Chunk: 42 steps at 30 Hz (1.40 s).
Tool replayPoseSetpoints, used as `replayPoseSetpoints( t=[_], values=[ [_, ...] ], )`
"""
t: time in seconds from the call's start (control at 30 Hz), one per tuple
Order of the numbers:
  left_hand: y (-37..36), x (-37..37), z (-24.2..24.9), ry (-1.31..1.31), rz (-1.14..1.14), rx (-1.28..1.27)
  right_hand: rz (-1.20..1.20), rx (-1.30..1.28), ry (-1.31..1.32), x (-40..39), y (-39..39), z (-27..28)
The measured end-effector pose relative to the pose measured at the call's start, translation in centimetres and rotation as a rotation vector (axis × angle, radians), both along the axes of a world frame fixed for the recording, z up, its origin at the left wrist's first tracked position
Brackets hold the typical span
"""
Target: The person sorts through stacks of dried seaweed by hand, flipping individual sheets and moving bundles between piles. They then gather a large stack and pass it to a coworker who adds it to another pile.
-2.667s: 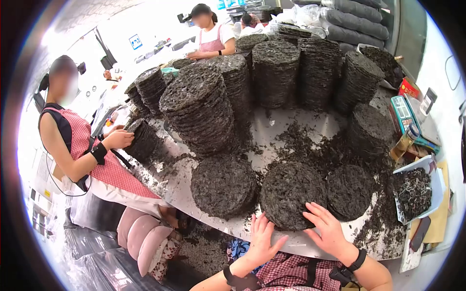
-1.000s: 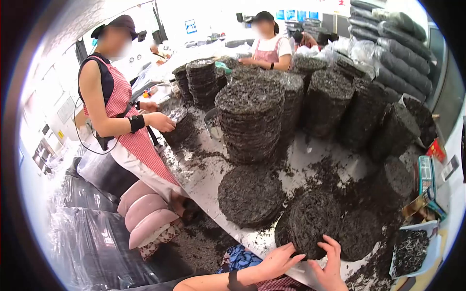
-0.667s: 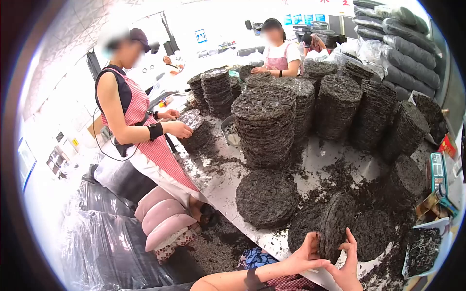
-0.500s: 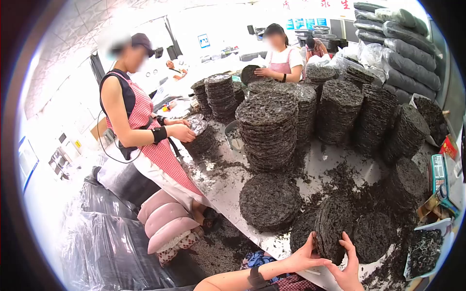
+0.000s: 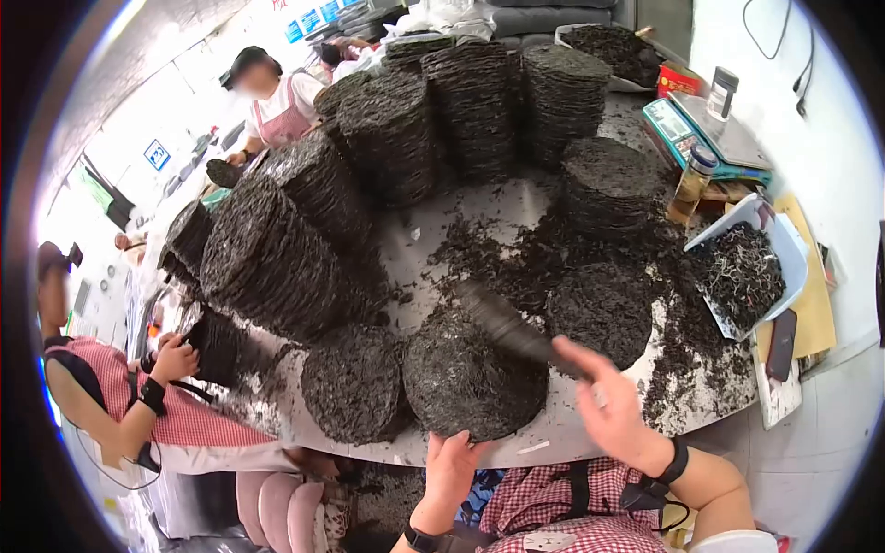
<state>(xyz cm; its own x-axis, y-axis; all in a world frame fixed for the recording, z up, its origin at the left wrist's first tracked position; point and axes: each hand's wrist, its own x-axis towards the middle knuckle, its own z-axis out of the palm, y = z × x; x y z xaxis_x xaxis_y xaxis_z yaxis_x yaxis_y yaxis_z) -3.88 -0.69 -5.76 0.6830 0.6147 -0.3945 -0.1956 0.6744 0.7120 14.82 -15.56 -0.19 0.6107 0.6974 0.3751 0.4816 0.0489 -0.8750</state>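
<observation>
Left hand (image 5: 452,465) rests its fingertips on the near edge of the middle round dried-seaweed stack (image 5: 466,396) at the tabletop's (image 5: 585,426) front; whether it pinches cannot be told. Right hand (image 5: 613,410) grips a dark elongated object (image 5: 507,327), blurred and unidentified, partly obscuring that stack. Low seaweed stacks flank it left (image 5: 352,387) and right (image 5: 599,313); loose scraps (image 5: 493,249) and taller stacks (image 5: 392,138) occupy the area behind, with a light-blue bin (image 5: 784,253) and teal scale (image 5: 666,127) further right.

Rough, dark, round stack (image 5: 470,392), blurred dark object (image 5: 505,324) aslant above.
</observation>
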Motion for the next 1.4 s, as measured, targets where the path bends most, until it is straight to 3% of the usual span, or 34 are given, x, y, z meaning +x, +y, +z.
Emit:
replayPoseSetpoints(
  t=[0.03,0.07,0.13,0.2,0.33,0.5,0.63,0.67,0.77,0.87,0.93,1.07,1.13,1.2,1.3,1.4],
  values=[
    [0.4,-0.1,-0.2,0.014,0.003,0.006,-0.142,0.025,0.070,0.7,0.0,0.1],
    [0.6,-0.2,-0.5,0.026,0.007,0.012,-0.241,0.008,0.409,1.4,-0.9,-0.8],
    [0.8,-0.3,-0.6,0.028,0.007,0.013,-0.321,0.284,0.532,4.1,-1.6,-4.0],
    [0.8,-0.3,-0.6,0.011,0.007,0.009,-0.431,0.251,0.794,6.4,-3.4,-7.1],
    [0.9,-0.5,-1.1,0.039,0.029,-0.029,-0.641,0.191,0.758,7.4,-4.3,-10.4],
    [0.9,-0.7,-0.8,0.013,0.005,-0.052,-0.673,0.101,0.601,5.8,-4.0,-10.3],
    [1.2,-0.6,-1.4,-0.009,-0.004,-0.056,-0.296,-0.004,0.244,4.0,-2.4,-8.3],
    [1.3,-0.5,-1.5,-0.030,-0.021,-0.051,-0.199,-0.101,-0.016,3.3,-1.8,-7.1],
    [0.9,-0.6,-1.2,-0.016,0.004,-0.071,0.157,-0.202,-0.326,0.7,1.1,-4.3],
    [0.7,-0.3,-0.9,0.009,0.004,-0.033,0.291,-0.246,-0.549,-1.7,3.9,-2.4],
    [0.7,-0.2,-0.6,-0.010,-0.043,0.002,0.403,-0.321,-0.564,-1.8,5.0,-4.3],
    [1.2,-0.5,-0.5,-0.198,-0.195,0.125,0.402,-0.288,-0.484,-1.3,4.8,-4.6],
    [1.2,-0.2,-0.6,-0.146,-0.223,0.184,0.388,-0.248,-0.433,-1.1,4.8,-5.1],
    [0.7,0.5,0.3,-0.191,-0.168,0.084,0.390,-0.242,-0.485,-1.1,4.8,-5.7],
    [1.5,3.4,0.7,-0.111,-0.238,0.117,0.312,-0.235,-0.621,-1.7,4.6,-5.3],
    [0.6,1.3,0.2,0.059,-0.160,0.088,0.281,-0.261,-0.686,-2.2,4.4,-5.1]
  ],
)
